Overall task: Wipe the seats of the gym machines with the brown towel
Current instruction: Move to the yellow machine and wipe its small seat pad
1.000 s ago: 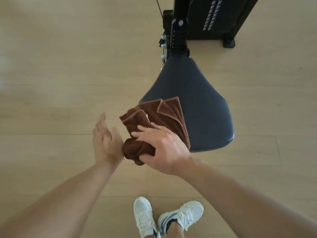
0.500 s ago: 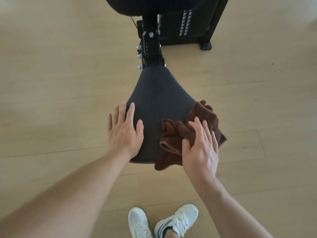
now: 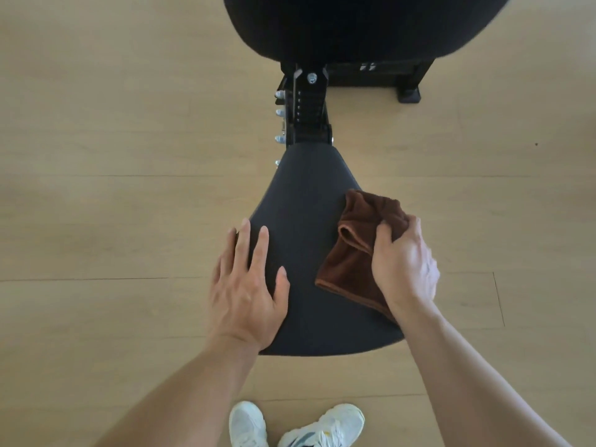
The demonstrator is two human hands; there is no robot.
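A dark padded seat (image 3: 309,208) of a gym machine, narrow at the far end and wide toward me, fills the middle of the head view. The crumpled brown towel (image 3: 351,250) lies on the seat's right side. My right hand (image 3: 404,262) grips the towel, fingers curled into its folds, and covers its right part. My left hand (image 3: 248,285) rests flat on the seat's left edge with straight fingers.
A black back pad (image 3: 354,24) looms over the far end, above the seat's black adjustment post (image 3: 308,114) with metal knobs. A black machine foot (image 3: 409,93) stands on the light wood floor. My white sneakers (image 3: 296,427) are right below the seat.
My right hand went from pressing flat on the towel to gripping it, further up the right side of the seat. My left hand came onto the seat's left edge. The view moved closer.
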